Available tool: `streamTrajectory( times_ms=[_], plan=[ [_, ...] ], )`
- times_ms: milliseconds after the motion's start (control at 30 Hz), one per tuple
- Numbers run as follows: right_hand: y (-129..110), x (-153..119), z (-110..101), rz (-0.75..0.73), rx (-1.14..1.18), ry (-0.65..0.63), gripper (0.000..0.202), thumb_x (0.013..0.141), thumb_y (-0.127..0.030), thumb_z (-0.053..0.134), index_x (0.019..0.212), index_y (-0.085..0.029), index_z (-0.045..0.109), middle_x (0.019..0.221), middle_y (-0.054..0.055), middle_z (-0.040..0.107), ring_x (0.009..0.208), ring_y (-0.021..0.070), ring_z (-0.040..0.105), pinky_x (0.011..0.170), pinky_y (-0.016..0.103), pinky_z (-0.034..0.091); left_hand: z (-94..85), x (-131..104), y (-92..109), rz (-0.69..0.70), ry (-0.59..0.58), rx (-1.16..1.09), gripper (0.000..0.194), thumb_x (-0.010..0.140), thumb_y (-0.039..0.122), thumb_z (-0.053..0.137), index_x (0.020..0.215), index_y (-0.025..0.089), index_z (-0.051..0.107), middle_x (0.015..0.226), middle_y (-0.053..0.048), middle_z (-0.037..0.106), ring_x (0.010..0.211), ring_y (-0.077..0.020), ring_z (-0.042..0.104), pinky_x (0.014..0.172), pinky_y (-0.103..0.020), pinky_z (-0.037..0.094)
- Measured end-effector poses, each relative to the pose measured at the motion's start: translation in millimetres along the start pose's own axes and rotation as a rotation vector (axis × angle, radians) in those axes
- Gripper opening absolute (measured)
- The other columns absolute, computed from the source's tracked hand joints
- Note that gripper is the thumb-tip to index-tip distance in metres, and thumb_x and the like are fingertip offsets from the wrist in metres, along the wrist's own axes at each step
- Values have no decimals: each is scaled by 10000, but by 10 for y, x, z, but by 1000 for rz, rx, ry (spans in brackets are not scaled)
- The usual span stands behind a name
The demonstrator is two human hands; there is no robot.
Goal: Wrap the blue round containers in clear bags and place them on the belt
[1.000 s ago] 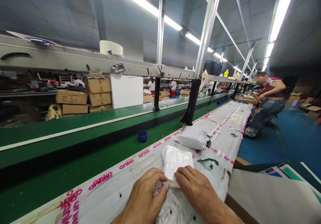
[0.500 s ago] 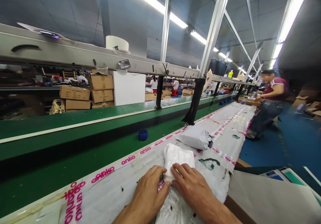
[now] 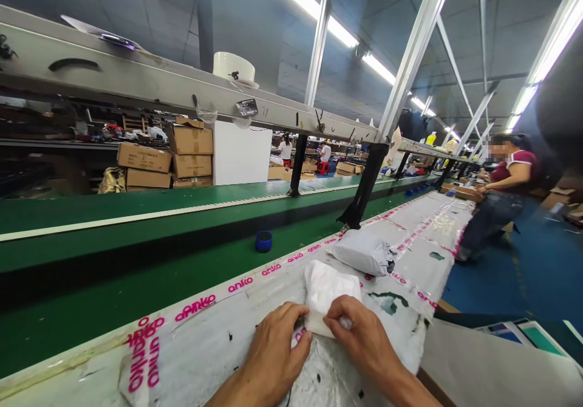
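Observation:
A soft white packet (image 3: 330, 282) lies on the plastic-covered bench, its near end a flatter, off-white flap. My left hand (image 3: 280, 346) is at the near left corner, with the flap's edge between thumb and fingers. With thumb and forefinger pinched together, my right hand (image 3: 359, 328) grips the flap's right part; the fingers hide what exactly is between them. Just beyond sits a grey-white plastic parcel (image 3: 362, 252) with a crumpled dark end, apart from both hands.
Pink-lettered plastic sheeting (image 3: 182, 346) covers the bench. Beside it runs a green conveyor (image 3: 191, 273) carrying a blue ring-shaped thing (image 3: 263, 242). A black-wrapped post (image 3: 367, 182) rises behind the parcel. Right stands a carton (image 3: 492, 358); farther off, a person (image 3: 510, 170) works at the bench.
My right hand has gone from fingers laid over the packet to a pinch at its near edge, uncovering the flap. My left hand stays at the left corner. The view has shifted slightly.

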State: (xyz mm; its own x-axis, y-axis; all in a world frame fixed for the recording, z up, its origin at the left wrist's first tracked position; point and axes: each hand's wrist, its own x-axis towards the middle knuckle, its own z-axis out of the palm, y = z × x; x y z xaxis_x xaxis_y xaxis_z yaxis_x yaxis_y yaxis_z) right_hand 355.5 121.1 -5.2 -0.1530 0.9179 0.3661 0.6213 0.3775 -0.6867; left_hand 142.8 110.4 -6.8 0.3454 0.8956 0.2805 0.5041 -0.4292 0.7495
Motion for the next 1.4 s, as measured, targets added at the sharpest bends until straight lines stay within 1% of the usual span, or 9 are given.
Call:
streamTrajectory(
  times_ms=[200, 367, 500, 633, 833, 967, 1133, 1267, 1400],
  plan=[
    [9, 56, -100, 106, 104, -51, 278, 901, -446, 625, 810, -198, 711, 782, 21, 704, 737, 215, 639, 667, 289, 464, 55, -52, -44, 69, 4, 78, 427, 920, 191, 542, 1345, 231, 523, 1396, -95, 576, 1257, -260, 577, 1080, -469, 484],
    [5, 82, -172, 109, 142, -22, 356, 946, -511, 555, 862, -196, 697, 800, 26, 694, 735, 213, 609, 662, 298, 454, 73, -21, 37, 214, -160, 300, 719, 904, 195, 575, 1562, 172, 285, 1671, -123, 220, 1546, -288, 198, 1251, -557, 276],
    [10, 76, -160, 103, 124, 65, 359, 980, -522, 530, 894, -194, 649, 784, 28, 658, 717, 207, 578, 659, 306, 434, 39, 57, 213, 168, -348, 318, 675, 944, 358, 586, 1535, 118, 364, 1636, -146, 298, 1529, -319, 244, 1259, -590, 212],
    [-129, -13, -189, 22, 146, 128, 346, 1007, -515, 514, 923, -201, 633, 820, 32, 656, 738, 198, 594, 676, 297, 457, 73, 88, 311, 156, -317, 330, 617, 959, 378, 565, 1494, 99, 437, 1598, -183, 372, 1504, -370, 292, 1233, -641, 233],
    [-496, 36, -365, 30, 226, 431, 350, 959, -544, 602, 979, -197, 645, 780, 12, 636, 615, 151, 556, 563, 251, 457, 82, 69, 308, 167, -244, 258, 547, 854, 213, 666, 1377, 101, 556, 1510, -201, 487, 1426, -398, 405, 1190, -627, 316],
    [-620, 256, -284, 133, 525, 284, 412, 837, -570, 742, 924, -179, 646, 769, 9, 633, 632, 149, 565, 573, 244, 466, -110, 55, 364, 59, -32, 150, 161, 947, 219, 519, 1023, 170, 652, 1127, -107, 675, 1054, -269, 631, 949, -445, 499],
    [-804, 349, 54, 191, 788, 56, 436, 689, -493, 881, 825, -165, 628, 723, -10, 600, 638, 139, 544, 577, 233, 444, -412, 47, 422, -187, 148, -525, 331, 849, 487, 682, 971, 183, 631, 989, -56, 684, 914, -217, 614, 818, -337, 464],
    [-981, 317, 320, 305, 998, -110, 468, 676, -458, 902, 794, -184, 541, 687, -39, 564, 606, 114, 520, 547, 203, 406, -597, -11, 324, -258, 143, -666, 394, 699, 494, 776, 784, 163, 580, 719, -1, 600, 700, -150, 548, 665, -273, 411],
    [-1047, 334, 482, 355, 1128, -286, 527, 682, -476, 886, 856, -215, 463, 658, -47, 577, 568, 121, 528, 551, 222, 432, -777, -128, 169, -340, 128, -734, 429, 668, 519, 760, 766, 178, 519, 684, -4, 617, 651, -151, 600, 655, -281, 474]
  ],
)
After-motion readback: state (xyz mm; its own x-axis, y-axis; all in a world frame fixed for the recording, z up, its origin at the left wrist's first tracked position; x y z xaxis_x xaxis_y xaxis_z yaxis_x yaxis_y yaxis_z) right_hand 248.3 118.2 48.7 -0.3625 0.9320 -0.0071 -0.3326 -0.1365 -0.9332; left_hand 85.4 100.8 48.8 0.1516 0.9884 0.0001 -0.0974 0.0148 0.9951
